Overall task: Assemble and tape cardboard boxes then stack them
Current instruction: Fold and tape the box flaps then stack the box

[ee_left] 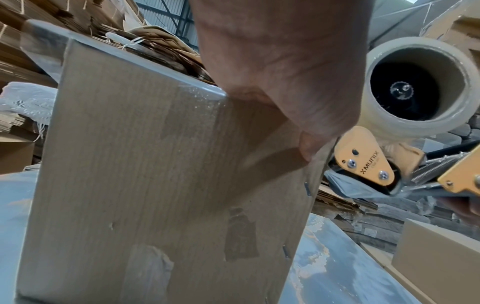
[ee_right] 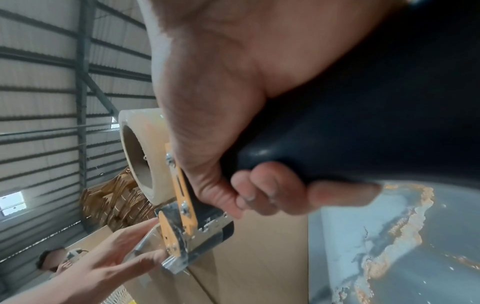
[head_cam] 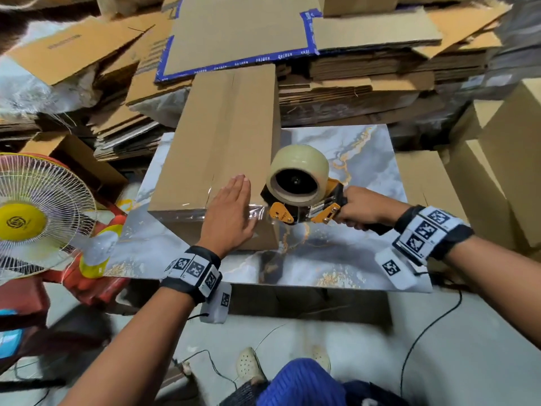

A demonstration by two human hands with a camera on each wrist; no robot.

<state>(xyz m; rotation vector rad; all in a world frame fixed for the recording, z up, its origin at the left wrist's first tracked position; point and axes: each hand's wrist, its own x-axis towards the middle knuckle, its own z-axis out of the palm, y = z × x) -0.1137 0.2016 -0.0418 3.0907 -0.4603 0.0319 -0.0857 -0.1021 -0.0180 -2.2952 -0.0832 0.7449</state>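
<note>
From the head camera: a box (head_cam: 216, 148) lies on the marble-patterned table (head_cam: 363, 159), stacks of flattened cardboard (head_cam: 351, 95) behind it and a fan (head_cam: 38, 212) to the left. The left hand (head_cam: 231, 212), fingers straight and together, lies flat on the near top edge, pressing clear tape (head_cam: 257, 210) onto the cardboard. The right hand (head_cam: 360, 209) is wrapped round the handle of the dispenser (head_cam: 298, 186), which sits at the box's near right corner with the tape strip running to it.

From the left wrist: the palm (ee_left: 280, 67) bears on the top edge, thumb down the front face; the dispenser's (ee_left: 369, 156) orange plate and roll hang just beyond the corner, film crumpled at its mouth.

From the right wrist: the fingers (ee_right: 262, 189) are clenched on the black handle, the blade end touching the box's (ee_right: 259, 246) side beside the flat left hand (ee_right: 114, 253).

The step appears to be finishing a cross strip. Done well, the flat hand would keep the tape pinned while the dispenser carries the strip over the corner, then tilts its blade into the film for a clean cut; the tail is then rubbed down without wrinkles.
</note>
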